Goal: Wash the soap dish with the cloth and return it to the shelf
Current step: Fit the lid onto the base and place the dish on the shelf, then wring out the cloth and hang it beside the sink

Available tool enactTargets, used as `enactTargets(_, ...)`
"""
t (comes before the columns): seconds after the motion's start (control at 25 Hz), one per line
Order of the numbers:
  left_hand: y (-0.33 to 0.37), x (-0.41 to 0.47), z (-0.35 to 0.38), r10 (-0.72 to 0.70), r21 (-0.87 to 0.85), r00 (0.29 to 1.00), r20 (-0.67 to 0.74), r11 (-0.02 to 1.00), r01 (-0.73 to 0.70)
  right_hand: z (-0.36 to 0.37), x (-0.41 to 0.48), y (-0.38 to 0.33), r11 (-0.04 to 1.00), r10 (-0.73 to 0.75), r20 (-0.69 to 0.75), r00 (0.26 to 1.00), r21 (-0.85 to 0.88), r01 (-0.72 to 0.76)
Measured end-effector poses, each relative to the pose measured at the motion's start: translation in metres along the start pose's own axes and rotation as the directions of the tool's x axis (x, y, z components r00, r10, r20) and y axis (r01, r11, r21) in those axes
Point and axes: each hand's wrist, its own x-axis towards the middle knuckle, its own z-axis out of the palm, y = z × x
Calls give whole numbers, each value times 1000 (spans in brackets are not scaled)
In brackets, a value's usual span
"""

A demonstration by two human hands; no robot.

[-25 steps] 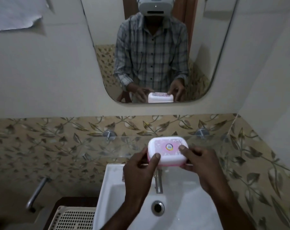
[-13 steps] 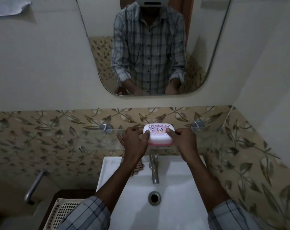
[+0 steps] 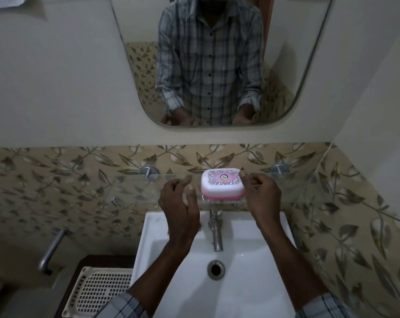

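Note:
The soap dish, a white box with a pink base and a patterned pink lid, sits on the glass shelf above the tap. My left hand hovers just left of it with loosely curled fingers, holding nothing. My right hand is close against the dish's right side, fingers relaxed and off the lid. The cloth is hidden from view.
A white sink with a chrome tap and a drain lies below the shelf. A perforated plastic basket stands at lower left beside a metal handle. A mirror hangs above.
Both hands carried the soap dish up to the glass shelf, set it down and let go. The fingers have drawn back a little from its sides.

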Motion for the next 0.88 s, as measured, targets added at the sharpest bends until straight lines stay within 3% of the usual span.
enactTargets(0.08,-22,-30,-16,22,-52,998,-52,998,-25,1,-25,3,989,-65,-36,997,130,70)
enactTargets(0.2,-85,-57,-13,-244,4,970,13,970,244,20,-65,24,971,-196,79,977,158,182)
enactTargets(0.28,-129,-55,4,-515,207,844,153,851,482,38,-85,43,970,-234,210,949,122,212)
enactTargets(0.36,-164,-45,24,-674,325,693,257,735,594,54,-103,61,968,-251,335,908,71,242)
enactTargets(0.48,-189,-23,54,-796,375,569,205,601,706,59,-122,80,966,-235,473,849,14,259)
enactTargets(0.56,-186,-12,62,-830,350,506,233,557,753,60,-129,90,976,-178,523,833,-16,219)
enactTargets(0.72,-165,-10,51,-808,72,394,438,468,881,63,-131,101,988,-61,575,816,-78,130)
enactTargets(0.8,-152,-14,33,-752,38,286,594,382,924,64,-128,103,986,-73,612,788,-73,149)
enactTargets(0.88,-134,-21,12,-662,34,142,736,246,969,63,-121,103,958,-156,676,720,-73,276)
